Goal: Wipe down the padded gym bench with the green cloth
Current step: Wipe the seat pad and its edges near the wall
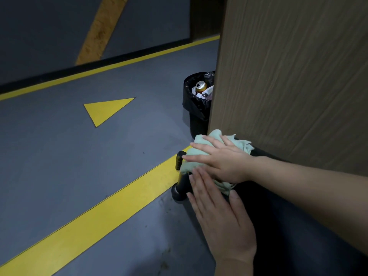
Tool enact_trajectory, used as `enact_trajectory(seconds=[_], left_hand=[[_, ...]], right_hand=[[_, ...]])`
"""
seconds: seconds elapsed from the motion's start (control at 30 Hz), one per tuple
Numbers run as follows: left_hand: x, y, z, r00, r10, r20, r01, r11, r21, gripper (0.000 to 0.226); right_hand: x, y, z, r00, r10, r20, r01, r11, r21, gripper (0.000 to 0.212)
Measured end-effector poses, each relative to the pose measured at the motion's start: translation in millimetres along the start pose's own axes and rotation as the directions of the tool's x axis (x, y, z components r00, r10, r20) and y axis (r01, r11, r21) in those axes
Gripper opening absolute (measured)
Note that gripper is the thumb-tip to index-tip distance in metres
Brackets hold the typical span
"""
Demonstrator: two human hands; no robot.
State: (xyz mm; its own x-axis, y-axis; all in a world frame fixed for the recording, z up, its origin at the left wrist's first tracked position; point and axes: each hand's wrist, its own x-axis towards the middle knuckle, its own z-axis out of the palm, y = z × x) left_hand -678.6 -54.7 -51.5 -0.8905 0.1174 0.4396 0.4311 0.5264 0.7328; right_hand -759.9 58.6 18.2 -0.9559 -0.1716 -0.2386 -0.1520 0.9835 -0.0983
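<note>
The black padded bench (282, 208) runs from the lower right towards the middle, and its far end is under my hands. A crumpled pale green cloth (201, 142) lies on that end. My right hand (223, 160) comes in from the right and presses flat on the cloth with its fingers spread and pointing left. My left hand (221, 218) rests flat, palm down, on the padding just in front; it holds nothing, and its fingertips touch the cloth's near edge. The bench's black foot (178, 193) and a black grip (179, 160) stick out below the cloth.
A tall wood-grain panel (288, 76) stands right behind the bench. A black bin (196, 110) lined with a bag and holding a can and papers sits by the panel's edge. The grey floor (59, 156) has yellow stripes and a yellow triangle (105, 110).
</note>
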Motion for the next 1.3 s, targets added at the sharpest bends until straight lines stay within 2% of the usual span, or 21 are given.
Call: enact_trajectory(seconds=[0.1,0.2,0.3,0.4,0.5,0.6,0.7,0.8,0.87,1.0,1.1,1.2,1.3], left_hand=[[0,0,-3,1.0,-0.01,-0.01,0.01,1.0,-0.015,0.06],[2,2,-4,0.999,-0.002,0.045,0.001,1.0,0.021,0.063],[2,2,-2,0.993,0.04,0.113,-0.05,0.995,0.082,0.062],[3,0,2,0.986,0.035,0.163,-0.061,0.986,0.155,0.059],[5,0,5,0.983,0.055,0.178,-0.093,0.973,0.212,0.055],[9,2,8,0.984,0.08,0.156,-0.116,0.965,0.236,0.06],[8,-2,11,0.983,0.113,0.148,-0.149,0.953,0.264,0.066],[8,-5,14,0.974,0.151,0.171,-0.195,0.941,0.278,0.077],[10,-9,20,0.971,0.158,0.182,-0.205,0.938,0.281,0.08],[13,-21,30,0.965,0.217,0.149,-0.253,0.923,0.289,0.058],[9,-18,25,0.971,0.163,0.174,-0.212,0.926,0.314,0.07],[7,-6,13,0.959,0.102,0.265,-0.181,0.939,0.293,0.078],[20,-4,9,0.952,0.116,0.284,-0.203,0.932,0.3,0.079]], right_hand=[[-22,-2,3,1.0,-0.011,-0.014,0.011,1.0,-0.007,0.065],[-35,0,4,1.0,-0.005,-0.001,0.005,1.0,0.001,0.072],[-41,-1,3,1.0,0.013,-0.006,-0.013,0.999,0.049,0.059],[-47,-3,6,0.984,0.171,-0.047,-0.165,0.98,0.108,0.05],[-51,-4,8,0.913,0.407,-0.04,-0.402,0.911,0.087,0.054],[-41,-1,6,0.891,0.454,0.006,-0.453,0.888,0.073,0.055],[-36,12,6,0.924,0.382,-0.001,-0.377,0.913,0.153,0.054],[-31,40,0,0.979,0.204,0.013,-0.204,0.966,0.158,0.05],[-22,61,-7,0.994,0.094,0.05,-0.101,0.982,0.158,0.056],[-2,85,-11,0.996,-0.058,0.062,0.047,0.985,0.167,0.066],[-1,90,-10,0.993,-0.101,0.058,0.089,0.981,0.173,0.067],[-6,96,-8,0.989,-0.133,0.06,0.116,0.968,0.224,0.067],[0,104,-8,0.983,-0.175,0.054,0.154,0.949,0.275,0.07]])
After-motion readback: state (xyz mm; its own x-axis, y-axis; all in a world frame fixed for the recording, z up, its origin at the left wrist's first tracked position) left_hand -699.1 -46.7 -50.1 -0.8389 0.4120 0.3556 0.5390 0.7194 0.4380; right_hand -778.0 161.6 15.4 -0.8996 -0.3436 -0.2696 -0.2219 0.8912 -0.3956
